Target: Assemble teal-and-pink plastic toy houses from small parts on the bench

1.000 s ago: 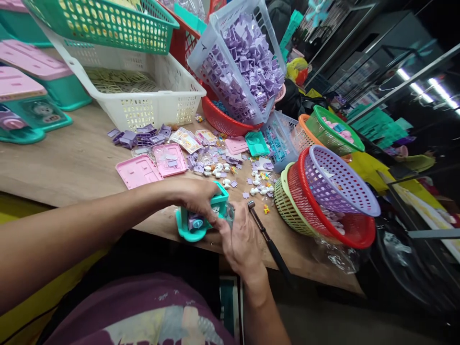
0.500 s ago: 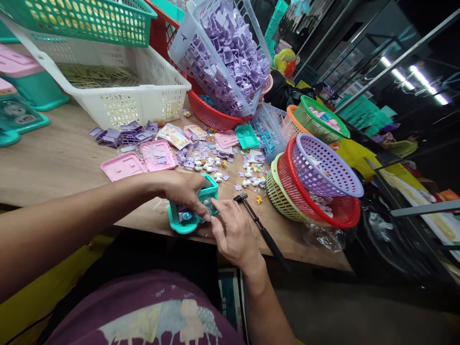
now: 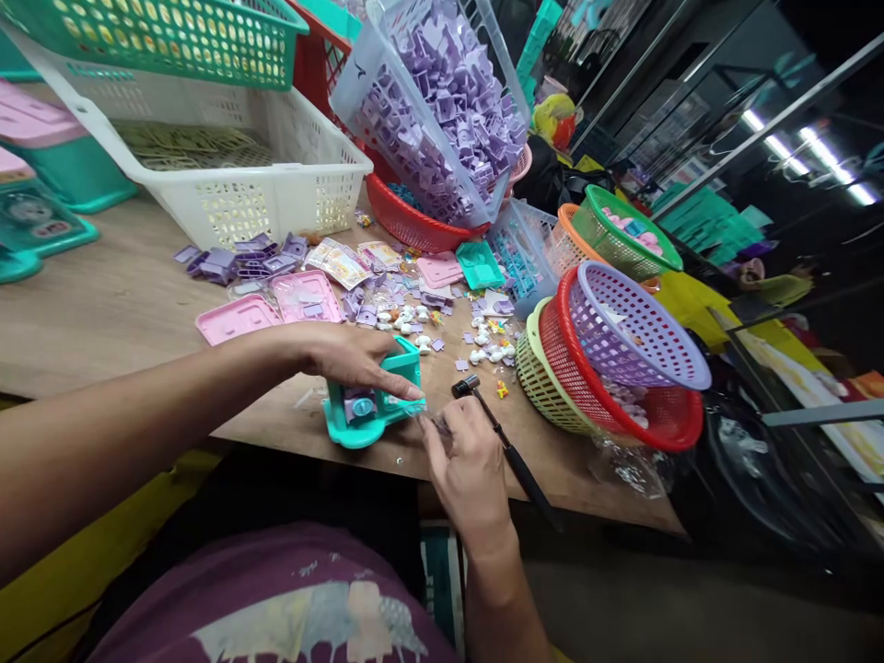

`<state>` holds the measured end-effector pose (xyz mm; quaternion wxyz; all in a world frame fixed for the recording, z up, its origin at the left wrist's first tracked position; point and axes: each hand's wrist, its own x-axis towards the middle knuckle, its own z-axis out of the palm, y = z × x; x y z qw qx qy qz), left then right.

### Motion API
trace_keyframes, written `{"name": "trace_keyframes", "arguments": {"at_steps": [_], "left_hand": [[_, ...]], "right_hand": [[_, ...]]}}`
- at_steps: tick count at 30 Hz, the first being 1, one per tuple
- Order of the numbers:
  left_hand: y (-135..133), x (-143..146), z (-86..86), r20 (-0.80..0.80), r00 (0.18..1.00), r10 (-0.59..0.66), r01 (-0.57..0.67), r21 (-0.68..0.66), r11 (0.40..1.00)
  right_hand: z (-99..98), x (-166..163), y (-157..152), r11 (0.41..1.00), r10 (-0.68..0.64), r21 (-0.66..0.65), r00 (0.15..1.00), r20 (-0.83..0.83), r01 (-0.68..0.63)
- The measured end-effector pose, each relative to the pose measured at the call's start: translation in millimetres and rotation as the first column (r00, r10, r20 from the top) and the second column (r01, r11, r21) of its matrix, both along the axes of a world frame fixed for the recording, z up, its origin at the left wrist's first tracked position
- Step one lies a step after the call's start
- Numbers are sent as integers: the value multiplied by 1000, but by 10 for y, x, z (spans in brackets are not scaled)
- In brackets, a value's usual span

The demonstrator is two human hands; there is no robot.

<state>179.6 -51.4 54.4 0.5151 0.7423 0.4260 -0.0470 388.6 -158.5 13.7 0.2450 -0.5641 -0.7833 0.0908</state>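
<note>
A teal plastic toy case [image 3: 359, 435] with a lilac part inside lies at the front of the wooden table. My left hand [image 3: 355, 357] grips it from above, thumb stretched along its right side. Just right of the case, my right hand [image 3: 470, 456] has its fingers curled and pinched together around something small and clear, too small to name. Beside that hand lies a small hammer [image 3: 501, 428] with a black grip. Behind the case are white figurines [image 3: 423, 344] and an open pink plastic case [image 3: 308, 296].
Lilac parts [image 3: 217, 265] and printed packets [image 3: 338, 263] are scattered behind. A white crate [image 3: 276, 203] stands at back left, a clear basket of lilac pieces [image 3: 456, 120] leans at the back. Stacked round baskets [image 3: 552, 354] flank the right edge, with a green basket [image 3: 625, 241] beyond.
My right hand has drawn away from the toy case to the right, its fingers now pinched. My left thumb has straightened along the case. The view has shifted slightly.
</note>
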Motion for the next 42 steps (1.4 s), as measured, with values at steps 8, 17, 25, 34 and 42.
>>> {"name": "trace_keyframes", "arguments": {"at_steps": [8,17,25,34,42], "left_hand": [[-37,93,10,-178,984,10,14,136,991],[-89,159,-3,-290,957,18,45,210,977],[-178,237,66,-344,939,23,64,240,969],[-176,247,76,-352,936,9,78,232,970],[-187,257,100,-365,931,-5,93,222,971]], "right_hand": [[-82,45,163,992,-72,-121,931,-358,30],[-368,-227,216,979,-72,149,924,-376,137],[-411,-205,194,952,-31,276,939,-342,132],[-446,-204,179,953,-33,274,946,-323,127],[-571,-204,137,945,-72,273,930,-361,180]]}}
